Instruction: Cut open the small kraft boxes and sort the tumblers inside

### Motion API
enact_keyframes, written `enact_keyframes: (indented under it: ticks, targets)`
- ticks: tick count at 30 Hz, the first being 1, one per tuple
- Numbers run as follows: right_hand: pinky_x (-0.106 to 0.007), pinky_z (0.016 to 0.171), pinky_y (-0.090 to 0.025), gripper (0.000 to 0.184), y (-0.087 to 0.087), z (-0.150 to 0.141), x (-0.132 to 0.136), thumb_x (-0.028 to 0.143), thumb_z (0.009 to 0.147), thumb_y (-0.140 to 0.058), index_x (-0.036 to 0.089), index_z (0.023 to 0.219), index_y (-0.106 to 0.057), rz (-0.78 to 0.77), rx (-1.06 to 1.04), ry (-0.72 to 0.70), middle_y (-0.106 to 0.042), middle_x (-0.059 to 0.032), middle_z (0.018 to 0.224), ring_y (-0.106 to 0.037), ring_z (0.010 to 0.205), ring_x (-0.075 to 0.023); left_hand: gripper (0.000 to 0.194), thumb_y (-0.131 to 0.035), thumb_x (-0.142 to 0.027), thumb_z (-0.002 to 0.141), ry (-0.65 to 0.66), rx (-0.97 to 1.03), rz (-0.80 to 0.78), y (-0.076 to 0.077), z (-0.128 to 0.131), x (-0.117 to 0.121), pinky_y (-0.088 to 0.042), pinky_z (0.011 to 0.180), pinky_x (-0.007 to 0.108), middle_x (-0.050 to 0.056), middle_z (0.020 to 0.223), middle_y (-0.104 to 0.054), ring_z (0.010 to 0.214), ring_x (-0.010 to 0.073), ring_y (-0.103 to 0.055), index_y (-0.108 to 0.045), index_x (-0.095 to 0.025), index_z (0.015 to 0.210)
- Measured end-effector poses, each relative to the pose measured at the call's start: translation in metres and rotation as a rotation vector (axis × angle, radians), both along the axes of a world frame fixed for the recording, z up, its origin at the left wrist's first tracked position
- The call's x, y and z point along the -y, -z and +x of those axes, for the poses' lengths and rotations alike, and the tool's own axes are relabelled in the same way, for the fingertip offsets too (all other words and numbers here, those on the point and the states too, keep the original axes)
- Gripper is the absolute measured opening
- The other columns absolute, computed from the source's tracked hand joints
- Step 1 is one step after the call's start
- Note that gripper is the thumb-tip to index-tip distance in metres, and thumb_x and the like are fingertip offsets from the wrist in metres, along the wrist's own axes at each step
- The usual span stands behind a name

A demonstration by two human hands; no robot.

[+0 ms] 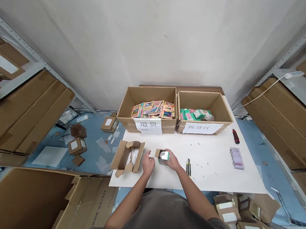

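Note:
A small open box point(159, 160) with green sides sits over the white table, a flap sticking out to its left. Inside its open top shows a white rounded item point(164, 155). My right hand point(173, 160) grips this box from the right side. Just left of the flap is my left hand point(148, 164), fingers apart and slightly curled, holding nothing that I can see. Beyond it to the left lies an opened brown shipping carton point(120, 155) with clear plastic wrapping point(133, 156) inside.
Two large cartons with handwritten signs stand at the back: one holds colourful packs point(154, 108), the other green-and-pink boxes point(192, 114). A yellow-black cutter point(189, 167) and a red cutter point(235, 136) lie on the table point(208, 151). Shelves flank both sides.

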State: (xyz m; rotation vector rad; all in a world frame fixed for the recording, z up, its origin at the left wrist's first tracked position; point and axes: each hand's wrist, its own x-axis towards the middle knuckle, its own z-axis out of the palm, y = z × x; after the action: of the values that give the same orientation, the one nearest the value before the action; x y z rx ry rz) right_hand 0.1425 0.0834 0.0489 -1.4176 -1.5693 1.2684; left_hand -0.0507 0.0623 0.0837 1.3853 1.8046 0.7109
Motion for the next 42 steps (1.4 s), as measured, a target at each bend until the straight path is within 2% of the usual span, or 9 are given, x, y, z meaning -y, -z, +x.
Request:
enact_keyframes:
  ticks: [3, 6, 10, 16, 22, 25, 33, 38, 42]
  targets:
    - [-0.049, 0.114, -0.043, 0.081, 0.001, 0.000, -0.004, 0.025, 0.061, -0.082, 0.025, 0.138, -0.059, -0.012, 0.048, -0.009, -0.060, -0.0105, 0.145, -0.058, 0.133, -0.0307, 0.057, -0.056, -0.019, 0.088, 0.313, -0.141, 0.206, -0.008, -0.004, -0.015, -0.037, 0.122, 0.047, 0.011, 0.154, -0.055, 0.145, 0.0280, -0.048, -0.057, -0.022, 0.144]
    - [-0.049, 0.113, -0.045, 0.070, 0.000, -0.005, -0.007, 0.030, 0.066, -0.080, 0.024, 0.133, -0.063, -0.013, 0.094, 0.024, -0.064, -0.0107, 0.140, -0.060, 0.130, -0.0306, 0.057, -0.049, -0.022, 0.092, 0.548, -0.129, 0.133, -0.004, -0.001, -0.027, -0.036, 0.123, 0.043, 0.008, 0.156, -0.054, 0.148, 0.0235, -0.045, -0.054, -0.020, 0.148]
    - [-0.048, 0.113, -0.044, 0.062, 0.001, -0.011, -0.006, 0.027, 0.072, -0.071, 0.024, 0.134, -0.062, 0.060, 0.080, 0.061, -0.063, -0.0113, 0.141, -0.059, 0.131, -0.0288, 0.071, -0.041, -0.018, 0.091, 0.473, 0.083, -0.014, 0.013, -0.001, -0.024, -0.039, 0.121, 0.040, 0.005, 0.161, -0.047, 0.148, 0.0208, -0.045, -0.034, -0.023, 0.162]
    - [-0.042, 0.100, -0.053, 0.049, 0.001, 0.005, 0.003, 0.022, 0.083, -0.050, 0.024, 0.131, -0.058, 0.044, -0.130, 0.197, -0.066, -0.0096, 0.132, -0.063, 0.123, -0.0238, 0.105, -0.070, -0.020, 0.075, 0.493, 0.239, -0.009, 0.027, 0.000, -0.013, -0.035, 0.123, 0.044, 0.014, 0.165, -0.039, 0.149, 0.0278, -0.042, -0.017, -0.019, 0.166]
    - [-0.042, 0.113, -0.044, 0.042, -0.004, 0.007, 0.011, 0.018, 0.087, -0.051, 0.025, 0.124, -0.069, 0.094, 0.153, 0.075, -0.061, -0.0089, 0.141, -0.054, 0.136, -0.0233, 0.114, -0.080, -0.027, 0.074, 0.437, 0.177, 0.063, 0.037, 0.012, -0.017, -0.036, 0.121, 0.046, 0.018, 0.158, -0.043, 0.146, 0.0295, -0.043, -0.011, -0.020, 0.165]
    - [-0.042, 0.111, -0.045, 0.057, -0.015, 0.012, -0.001, 0.018, 0.080, -0.066, 0.026, 0.136, -0.066, 0.054, 0.303, -0.052, -0.054, -0.0110, 0.151, -0.054, 0.137, -0.0277, 0.115, -0.082, -0.027, 0.071, 0.413, 0.168, 0.075, 0.041, 0.014, -0.019, -0.037, 0.119, 0.047, 0.020, 0.155, -0.045, 0.144, 0.0310, -0.044, -0.015, -0.018, 0.163]
    - [-0.047, 0.102, -0.050, 0.070, -0.065, 0.003, -0.054, 0.017, 0.063, -0.086, 0.030, 0.129, -0.068, 0.028, 0.745, -0.574, -0.053, -0.0128, 0.151, -0.057, 0.130, -0.0377, 0.098, -0.093, -0.028, 0.055, 0.375, 0.136, 0.092, 0.034, 0.016, -0.028, -0.045, 0.106, 0.045, 0.012, 0.135, -0.060, 0.124, 0.0307, -0.058, -0.046, -0.022, 0.141]
    - [-0.047, 0.105, -0.047, 0.070, -0.071, 0.008, -0.056, 0.016, 0.059, -0.088, 0.025, 0.125, -0.067, 0.082, 0.607, -0.591, -0.047, -0.0145, 0.156, -0.054, 0.134, -0.0380, 0.094, -0.093, -0.032, 0.056, 0.396, 0.035, 0.060, 0.028, 0.014, -0.029, -0.044, 0.104, 0.046, 0.011, 0.135, -0.061, 0.124, 0.0332, -0.057, -0.049, -0.023, 0.139]
    - [-0.042, 0.109, -0.044, 0.062, -0.105, 0.035, -0.075, 0.018, 0.054, -0.089, 0.022, 0.113, -0.069, 0.079, 0.311, -0.537, -0.059, -0.0113, 0.143, -0.054, 0.134, -0.0340, 0.095, -0.092, -0.036, 0.058, 0.359, 0.019, 0.015, 0.021, 0.018, -0.027, -0.043, 0.105, 0.046, 0.011, 0.137, -0.060, 0.128, 0.0351, -0.054, -0.048, -0.024, 0.142]
